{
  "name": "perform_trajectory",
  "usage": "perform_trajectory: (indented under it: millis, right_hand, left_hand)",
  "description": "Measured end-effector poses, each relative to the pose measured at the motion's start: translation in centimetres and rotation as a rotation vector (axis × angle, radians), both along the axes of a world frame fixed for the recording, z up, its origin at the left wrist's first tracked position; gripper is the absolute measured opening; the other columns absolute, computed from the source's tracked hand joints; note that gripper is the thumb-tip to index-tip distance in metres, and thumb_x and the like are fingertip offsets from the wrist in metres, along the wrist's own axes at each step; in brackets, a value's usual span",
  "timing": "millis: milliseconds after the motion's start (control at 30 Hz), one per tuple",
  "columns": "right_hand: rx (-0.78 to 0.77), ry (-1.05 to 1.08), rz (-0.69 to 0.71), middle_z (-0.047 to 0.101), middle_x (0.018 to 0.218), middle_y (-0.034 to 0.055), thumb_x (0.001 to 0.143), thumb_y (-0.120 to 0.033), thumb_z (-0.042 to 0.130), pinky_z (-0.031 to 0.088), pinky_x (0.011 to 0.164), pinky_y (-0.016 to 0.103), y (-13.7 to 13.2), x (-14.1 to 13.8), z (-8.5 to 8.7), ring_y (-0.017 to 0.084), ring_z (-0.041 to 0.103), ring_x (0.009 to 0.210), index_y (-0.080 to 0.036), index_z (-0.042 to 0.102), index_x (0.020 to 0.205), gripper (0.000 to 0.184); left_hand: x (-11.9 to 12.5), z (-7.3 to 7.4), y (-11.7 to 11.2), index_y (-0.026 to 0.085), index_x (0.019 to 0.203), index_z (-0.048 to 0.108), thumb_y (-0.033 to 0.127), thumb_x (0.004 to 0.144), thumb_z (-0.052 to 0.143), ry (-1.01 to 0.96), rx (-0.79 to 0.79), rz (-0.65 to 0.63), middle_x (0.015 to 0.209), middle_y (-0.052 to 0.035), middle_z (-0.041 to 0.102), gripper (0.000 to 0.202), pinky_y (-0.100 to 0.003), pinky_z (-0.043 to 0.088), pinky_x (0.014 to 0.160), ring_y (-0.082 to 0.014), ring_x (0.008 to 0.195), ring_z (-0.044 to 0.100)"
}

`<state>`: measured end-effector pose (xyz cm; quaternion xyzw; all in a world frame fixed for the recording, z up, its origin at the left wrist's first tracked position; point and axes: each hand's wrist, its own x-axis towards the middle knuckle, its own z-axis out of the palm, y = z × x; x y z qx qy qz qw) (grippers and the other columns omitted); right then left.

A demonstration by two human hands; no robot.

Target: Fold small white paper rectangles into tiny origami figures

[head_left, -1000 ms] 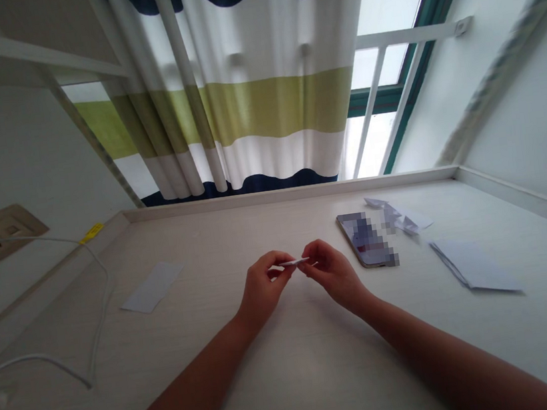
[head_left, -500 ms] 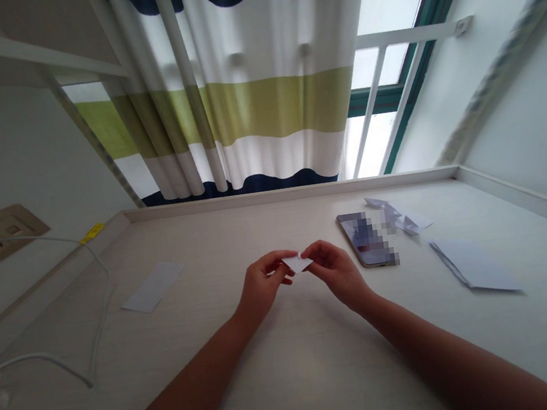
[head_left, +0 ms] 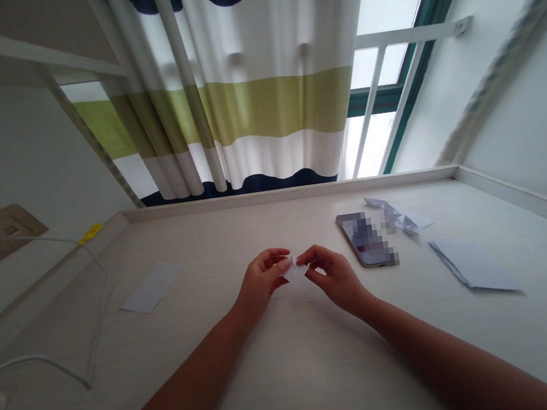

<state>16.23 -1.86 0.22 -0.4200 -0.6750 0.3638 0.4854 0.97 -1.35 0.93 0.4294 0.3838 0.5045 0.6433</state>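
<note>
A small white folded paper (head_left: 295,271) is held over the middle of the white desk (head_left: 296,377). My left hand (head_left: 263,278) pinches its left side between thumb and fingers. At the paper's right side is my right hand (head_left: 330,273), its index fingertip on the upper edge and its thumb lower down, with a small gap between the two. The fingers partly cover the paper, so its exact folds are hard to make out.
Right of my hands lies a phone (head_left: 366,240); behind it sit several folded paper pieces (head_left: 407,224). A stack of white paper (head_left: 476,266) rests farther right. On the left are a single paper sheet (head_left: 152,288) and a white cable (head_left: 100,322) from the wall socket (head_left: 0,237).
The folded paper has turned and now shows a different, less triangular face. My left thumb has moved up onto it, and my right thumb and index finger have spread somewhat.
</note>
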Motion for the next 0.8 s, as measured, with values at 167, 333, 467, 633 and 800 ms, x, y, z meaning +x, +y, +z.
perform_trajectory:
  millis: [167, 333, 467, 633, 800]
  right_hand:
    - [0.034, -0.024, 0.0, 0.064, 0.078, 0.0014, 0.068, -0.009, 0.052, 0.046, 0.068, 0.03, 0.06, 0.08, 0.08, 0.015, 0.057, 0.073, -0.02, 0.06, 0.076, 0.016]
    - [0.128, -0.037, 0.017, 0.062, 0.083, 0.0038, 0.072, -0.011, 0.048, 0.047, 0.066, 0.029, -0.04, 0.13, 0.35, 0.015, 0.057, 0.076, -0.021, 0.063, 0.078, 0.018]
    - [0.155, -0.079, 0.012, 0.061, 0.082, 0.005, 0.073, -0.015, 0.051, 0.047, 0.062, 0.028, -0.35, 0.08, 0.72, 0.015, 0.057, 0.073, -0.021, 0.065, 0.08, 0.016]
    - [0.156, -0.101, -0.022, 0.061, 0.077, 0.004, 0.074, -0.02, 0.054, 0.047, 0.057, 0.027, -0.38, 0.0, 0.76, 0.014, 0.056, 0.068, -0.021, 0.064, 0.078, 0.011]
    - [0.156, -0.109, -0.044, 0.059, 0.075, 0.0032, 0.071, -0.025, 0.06, 0.049, 0.058, 0.028, -0.26, -0.07, 0.45, 0.014, 0.056, 0.065, -0.021, 0.061, 0.075, 0.006]
  left_hand:
    - [-0.01, 0.07, 0.07, 0.015, 0.083, 0.062, 0.02, 0.058, 0.07, -0.019, -0.022, -0.007, 0.075, -0.0012, 0.059, 0.027, -0.024, 0.046, 0.064, -0.011, 0.069, 0.056]
    - [-0.06, 0.03, 0.12, 0.013, 0.079, 0.061, 0.02, 0.057, 0.07, -0.011, -0.023, 0.012, 0.075, -0.0015, 0.06, 0.025, -0.024, 0.045, 0.065, -0.0114, 0.069, 0.056]
    - [-0.07, -0.03, 0.13, 0.013, 0.074, 0.06, 0.021, 0.058, 0.069, -0.016, -0.012, 0.027, 0.071, 0.0006, 0.058, 0.02, -0.022, 0.044, 0.062, -0.0089, 0.065, 0.054]
    - [-0.02, -0.03, 0.1, 0.013, 0.073, 0.059, 0.022, 0.059, 0.069, 0.006, 0.001, 0.017, 0.07, 0.0, 0.057, 0.019, -0.023, 0.045, 0.062, -0.0101, 0.066, 0.055]
    - [0.11, -0.13, 0.02, 0.014, 0.074, 0.058, 0.023, 0.057, 0.071, 0.039, 0.004, 0.007, 0.069, 0.0003, 0.058, 0.023, -0.025, 0.047, 0.062, -0.0104, 0.064, 0.056]
